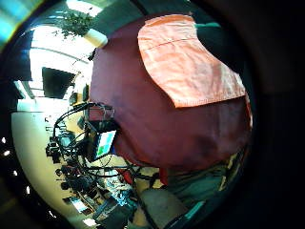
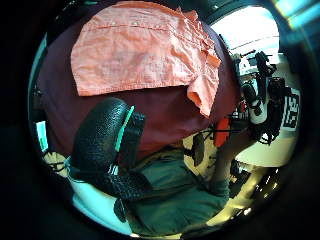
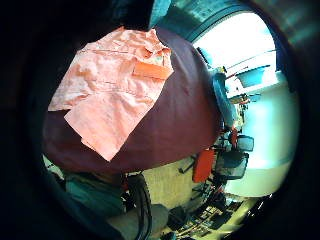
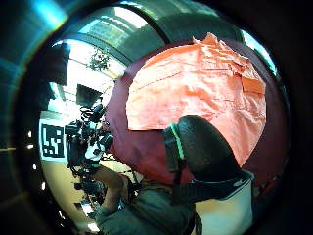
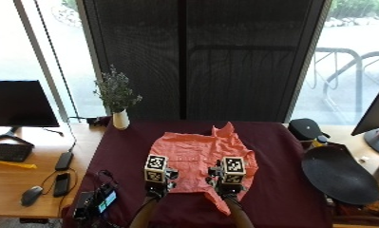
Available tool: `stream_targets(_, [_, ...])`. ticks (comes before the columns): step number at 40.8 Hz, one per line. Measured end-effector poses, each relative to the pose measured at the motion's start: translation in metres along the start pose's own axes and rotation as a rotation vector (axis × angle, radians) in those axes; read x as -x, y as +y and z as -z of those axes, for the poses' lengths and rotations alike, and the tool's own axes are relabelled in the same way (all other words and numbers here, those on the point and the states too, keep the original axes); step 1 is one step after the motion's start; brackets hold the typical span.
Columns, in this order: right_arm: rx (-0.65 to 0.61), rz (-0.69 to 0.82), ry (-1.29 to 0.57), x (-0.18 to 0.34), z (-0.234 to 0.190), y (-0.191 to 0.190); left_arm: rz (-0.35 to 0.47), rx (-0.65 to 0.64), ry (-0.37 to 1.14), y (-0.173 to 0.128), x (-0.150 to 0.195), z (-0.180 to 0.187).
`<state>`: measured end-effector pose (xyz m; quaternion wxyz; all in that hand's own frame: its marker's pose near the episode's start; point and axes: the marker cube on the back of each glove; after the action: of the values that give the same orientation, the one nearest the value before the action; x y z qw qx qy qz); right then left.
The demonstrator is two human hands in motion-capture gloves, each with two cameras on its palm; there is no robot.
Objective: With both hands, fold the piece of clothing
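Salmon-pink shirt [image 5: 202,159] spread mostly flat on the dark red counter [image 5: 278,190], collar end toward the far side, hem nearest the person; one sleeve trailing off the near right corner toward the counter's edge. Left hand [image 5: 156,183] and right hand [image 5: 225,184] both raised over the near hem, side by side, apart from each other; fingers hidden under the gloves' gear from above, so cannot tell how far either is open, though the palm views look down on the cloth from some way off and show nothing gripped. Judged barely begun: no clean fold visible, body unfolded, sleeves not tucked in; sleeves, sides and the halving all left to do.
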<state>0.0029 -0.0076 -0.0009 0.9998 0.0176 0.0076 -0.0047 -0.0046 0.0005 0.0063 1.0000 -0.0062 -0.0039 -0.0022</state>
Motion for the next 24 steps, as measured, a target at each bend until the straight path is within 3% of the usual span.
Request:
stream_targets(16, [0.063,0.05,0.012,-0.002,0.011,0.022,-0.026,-0.006,0.041,0.003,-0.002,-0.002])
stream_targets(24, [0.067,0.012,-0.034,-0.024,0.003,0.023,-0.002,-0.191,0.127,-0.015,-0.01,-0.026])
